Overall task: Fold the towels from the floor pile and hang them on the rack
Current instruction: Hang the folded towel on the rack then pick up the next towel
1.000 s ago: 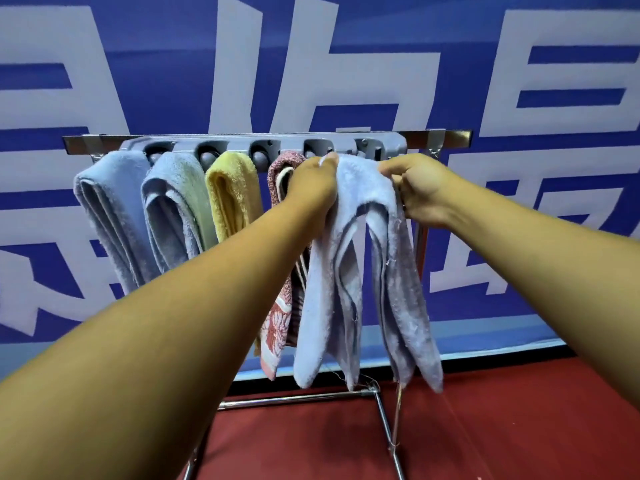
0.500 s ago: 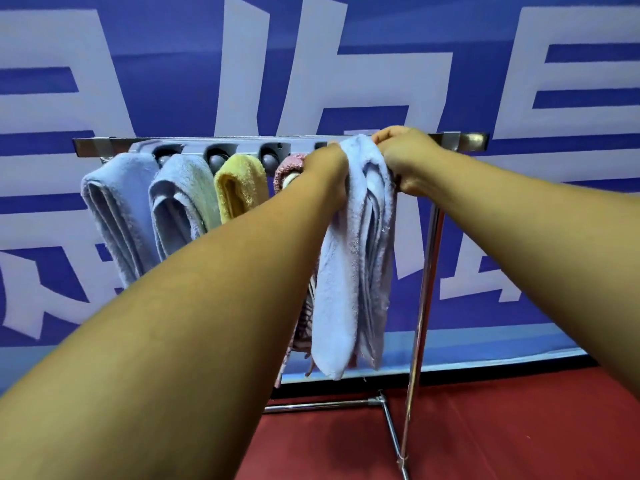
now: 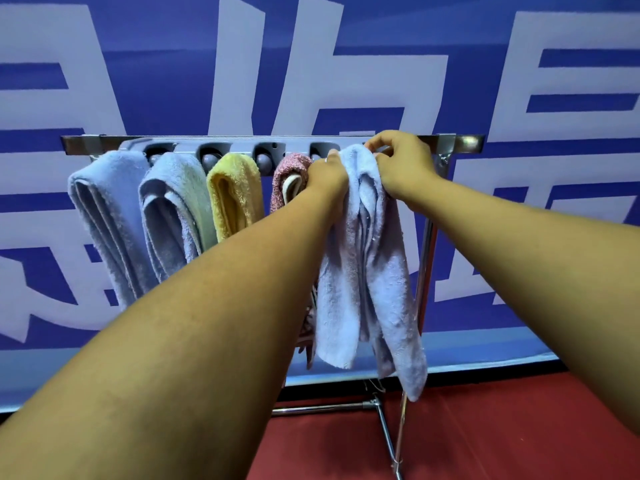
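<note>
both hands (image 3: pixel 327 178) (image 3: pixel 403 168) grip the lavender towel (image 3: pixel 360 258) with curled fingers at the rack (image 3: pixel 242 142).

Banner (image 3: pixel 173 81): blue with big white characters, it covered the far wall behind everything.
Floor (image 3: pixel 502 427): red, seen near at the right.
Strip (image 3: pixel 485 367): a pale blue band ran along the banner's bottom edge.

lavender towel (image 3: pixel 360 271), yellow towel (image 3: pixel 235 195), pink towel (image 3: pixel 289 171), blue-and-white banner (image 3: pixel 311 64), red floor (image 3: pixel 485 427).
</note>
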A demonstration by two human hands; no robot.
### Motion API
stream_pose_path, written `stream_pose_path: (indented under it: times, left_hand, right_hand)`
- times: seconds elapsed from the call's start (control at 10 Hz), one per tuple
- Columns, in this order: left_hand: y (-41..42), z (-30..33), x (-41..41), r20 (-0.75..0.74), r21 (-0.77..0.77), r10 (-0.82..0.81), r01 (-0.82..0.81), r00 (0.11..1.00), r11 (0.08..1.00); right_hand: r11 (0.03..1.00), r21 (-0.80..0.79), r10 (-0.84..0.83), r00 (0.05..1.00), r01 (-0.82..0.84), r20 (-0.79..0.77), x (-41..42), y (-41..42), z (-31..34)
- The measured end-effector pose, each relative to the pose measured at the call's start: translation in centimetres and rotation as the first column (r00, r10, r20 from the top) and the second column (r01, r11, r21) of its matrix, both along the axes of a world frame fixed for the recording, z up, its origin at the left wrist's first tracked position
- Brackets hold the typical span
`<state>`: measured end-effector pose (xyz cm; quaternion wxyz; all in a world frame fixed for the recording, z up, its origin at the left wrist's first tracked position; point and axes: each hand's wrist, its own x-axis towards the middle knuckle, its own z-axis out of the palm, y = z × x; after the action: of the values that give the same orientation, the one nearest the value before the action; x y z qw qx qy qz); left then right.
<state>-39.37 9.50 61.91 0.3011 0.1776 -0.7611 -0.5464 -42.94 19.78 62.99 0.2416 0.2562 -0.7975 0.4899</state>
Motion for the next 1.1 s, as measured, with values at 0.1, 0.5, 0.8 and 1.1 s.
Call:
stream_pose_path:
  times: [0.1, 0.5, 0.8, 1.1]
  left_hand:
    - [-0.2, 0.4, -1.6, -0.081, 0.264, -0.088, 0.106, 0.993, 0.959]
    - [1.8, -2.4, 2.8, -0.215, 0.096, -0.044, 0.066, 0.976, 0.993]
    - [1.6, -4.7, 5.8, -0.394, -0.425, -0.178, -0.007, 0.902, 0.905]
    - [0.4, -4.0, 7.0, -0.343, -0.437, -0.084, -0.08, 0.936, 0.896]
  right_hand:
    - [0.999, 0.043, -0.017, 1.0, 0.018, -0.024, -0.1, -0.1, -0.1]
    - [0.99, 0.136, 0.031, 1.0, -0.031, 0.002, 2.3, 1.4, -1.6]
    - [0.991, 0.029, 0.129, 0.989, -0.127, -0.067, 4.8, 1.3, -3.0]
    - [0.999, 0.032, 0.035, 0.991, -0.031, -0.126, 4.1, 2.0, -3.3]
